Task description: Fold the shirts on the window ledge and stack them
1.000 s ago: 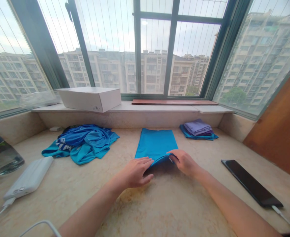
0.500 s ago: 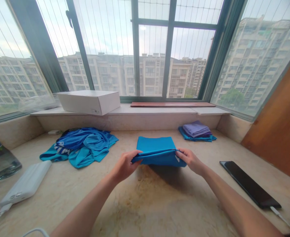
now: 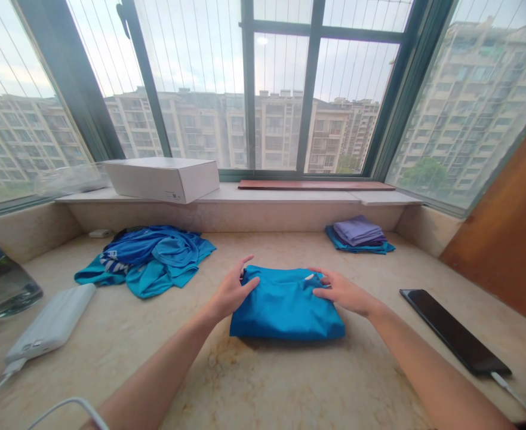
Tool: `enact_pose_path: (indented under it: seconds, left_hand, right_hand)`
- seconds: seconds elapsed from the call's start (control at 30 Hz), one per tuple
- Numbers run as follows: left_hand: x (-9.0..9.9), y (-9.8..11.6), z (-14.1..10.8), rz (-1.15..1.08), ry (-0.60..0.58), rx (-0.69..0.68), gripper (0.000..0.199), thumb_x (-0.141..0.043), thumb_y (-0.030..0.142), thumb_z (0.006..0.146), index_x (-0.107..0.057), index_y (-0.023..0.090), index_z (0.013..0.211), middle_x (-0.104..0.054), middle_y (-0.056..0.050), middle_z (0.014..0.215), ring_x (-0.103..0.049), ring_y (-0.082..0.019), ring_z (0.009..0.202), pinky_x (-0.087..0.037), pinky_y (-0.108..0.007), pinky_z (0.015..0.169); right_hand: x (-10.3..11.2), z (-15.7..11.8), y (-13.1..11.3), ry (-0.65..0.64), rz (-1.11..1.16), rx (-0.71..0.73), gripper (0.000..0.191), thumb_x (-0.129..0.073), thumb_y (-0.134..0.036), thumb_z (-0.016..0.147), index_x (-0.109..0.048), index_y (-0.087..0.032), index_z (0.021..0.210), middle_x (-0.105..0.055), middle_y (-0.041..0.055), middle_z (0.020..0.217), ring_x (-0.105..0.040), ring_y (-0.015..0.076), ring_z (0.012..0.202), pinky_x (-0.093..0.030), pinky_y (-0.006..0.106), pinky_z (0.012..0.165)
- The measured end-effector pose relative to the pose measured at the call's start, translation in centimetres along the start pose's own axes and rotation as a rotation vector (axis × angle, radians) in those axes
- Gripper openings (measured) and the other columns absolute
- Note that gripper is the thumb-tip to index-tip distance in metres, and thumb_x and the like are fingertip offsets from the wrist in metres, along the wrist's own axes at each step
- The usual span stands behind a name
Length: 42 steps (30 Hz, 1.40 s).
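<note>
The folded blue garment (image 3: pixel 287 312) lies on the tabletop (image 3: pixel 285 388), just below the centre of the frame. At its upper left corner the left hand (image 3: pixel 230 294) has thumb and forefinger spread; at its upper right corner the right hand (image 3: pixel 344 292) holds them apart too (whether either hand's other fingers pinch the fabric, I cannot tell). A rumpled blue pile (image 3: pixel 155 254) sits left of centre, a purple-topped folded stack (image 3: pixel 359 232) right of centre, a black phone (image 3: pixel 453 331) lower right.
</note>
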<state>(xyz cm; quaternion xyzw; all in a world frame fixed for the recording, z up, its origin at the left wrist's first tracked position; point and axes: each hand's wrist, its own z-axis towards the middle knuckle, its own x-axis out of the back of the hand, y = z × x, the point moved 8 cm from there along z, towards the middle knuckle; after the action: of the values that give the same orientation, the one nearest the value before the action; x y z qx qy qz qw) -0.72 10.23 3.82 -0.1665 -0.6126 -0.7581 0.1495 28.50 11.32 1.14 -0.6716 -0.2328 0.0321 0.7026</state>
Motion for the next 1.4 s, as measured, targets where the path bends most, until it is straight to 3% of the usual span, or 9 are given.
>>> enact_pose_path:
  seconds: [0.13,0.27,0.4,0.57,0.7,0.83,1.07,1.2,1.4]
  left_hand:
    - [0.2,-0.3,1.6,-0.146,0.124,0.046,0.072,-0.065,0.045,0.087,-0.039,0.022,0.15,-0.063,-0.002,0.091,-0.063,-0.019,0.085,-0.051,-0.031,0.082]
    - [-1.0,-3.6,3.2,-0.103,0.033,0.179,0.085,-0.072,0.029,0.08,-0.033,0.018,0.154,-0.067,-0.012,0.114,-0.065,-0.025,0.106,-0.05,-0.038,0.095]
    - [-1.4,-3.5,3.6,0.114,0.0,-0.056,0.066,-0.067,0.021,0.08,-0.051,0.021,0.144,-0.063,-0.012,0.133,-0.057,-0.029,0.126,-0.041,-0.045,0.111]
    - [-1.2,-1.4,2.8,0.424,0.088,-0.264,0.04,-0.053,0.019,0.089,-0.066,0.018,0.127,-0.051,-0.014,0.147,-0.05,-0.03,0.136,-0.037,-0.048,0.116]
    - [-3.1,0.2,1.8,0.606,-0.136,-0.492,0.042,-0.045,0.015,0.092,-0.065,0.022,0.129,-0.047,-0.009,0.154,-0.04,-0.027,0.144,-0.031,-0.049,0.121]
    - [-3.6,-0.2,1.4,0.696,-0.23,-0.395,0.041,-0.042,0.016,0.094,-0.067,0.019,0.127,-0.062,-0.013,0.139,-0.057,-0.028,0.13,-0.04,-0.049,0.114]
    - [-4.3,3.0,-1.9,0.73,-0.23,-0.484,0.032,-0.048,0.037,0.099,-0.071,0.021,0.114,-0.074,-0.013,0.105,-0.068,-0.029,0.102,-0.049,-0.045,0.099]
    - [-5.2,3.3,-3.1,0.755,-0.274,-0.572,0.037,-0.05,0.036,0.099,-0.064,0.02,0.13,-0.064,-0.014,0.133,-0.06,-0.031,0.12,-0.047,-0.045,0.104]
    - [-4.9,2.2,-2.5,0.726,-0.296,-0.523,0.035,-0.052,0.033,0.098,-0.068,0.02,0.125,-0.064,-0.013,0.135,-0.059,-0.03,0.126,-0.049,-0.044,0.106]
  right_hand:
    - [1.4,1.9,1.5,0.245,0.123,0.021,0.066,-0.072,-0.044,0.081,-0.052,-0.023,0.14,-0.074,0.0083,0.103,-0.071,0.0233,0.084,-0.059,0.037,0.074]
    - [2.3,2.5,2.9,0.392,-0.038,0.032,0.064,-0.069,-0.036,0.082,-0.049,-0.025,0.142,-0.072,0.0042,0.097,-0.068,0.0189,0.074,-0.057,0.032,0.066]
    - [2.6,2.4,2.2,0.462,-0.275,0.117,0.054,-0.061,-0.029,0.086,-0.053,-0.023,0.139,-0.069,0.008,0.112,-0.068,0.0193,0.079,-0.057,0.037,0.078]
    - [2.2,0.9,-2.4,0.616,-0.592,0.319,0.038,-0.055,-0.028,0.091,-0.066,-0.021,0.126,-0.059,0.0144,0.132,-0.062,0.0293,0.112,-0.048,0.05,0.103]
    - [-2.9,-0.6,-4.8,0.231,-0.69,0.445,0.036,-0.053,-0.041,0.098,-0.07,-0.023,0.123,-0.063,0.0126,0.133,-0.058,0.0295,0.123,-0.044,0.047,0.109]
    - [-6.9,-1.4,-3.8,-0.126,-0.783,0.433,0.038,-0.059,-0.048,0.096,-0.068,-0.032,0.129,-0.061,0.0077,0.141,-0.055,0.0311,0.129,-0.041,0.049,0.111]
    - [-1.8,1.0,-2.6,0.214,-0.978,0.37,0.036,-0.049,-0.016,0.098,-0.071,-0.025,0.125,-0.061,0.0125,0.141,-0.053,0.0324,0.132,-0.032,0.056,0.115]
    - [-3.0,0.6,-1.7,-0.03,-0.768,0.409,0.041,-0.053,-0.04,0.099,-0.063,-0.025,0.137,-0.056,0.0112,0.147,-0.049,0.0301,0.138,-0.038,0.05,0.115]
    - [-3.8,0.0,-1.1,-0.213,-0.732,0.346,0.045,-0.069,-0.049,0.089,-0.066,-0.035,0.132,-0.043,0.0064,0.157,-0.034,0.0337,0.147,-0.019,0.059,0.122]
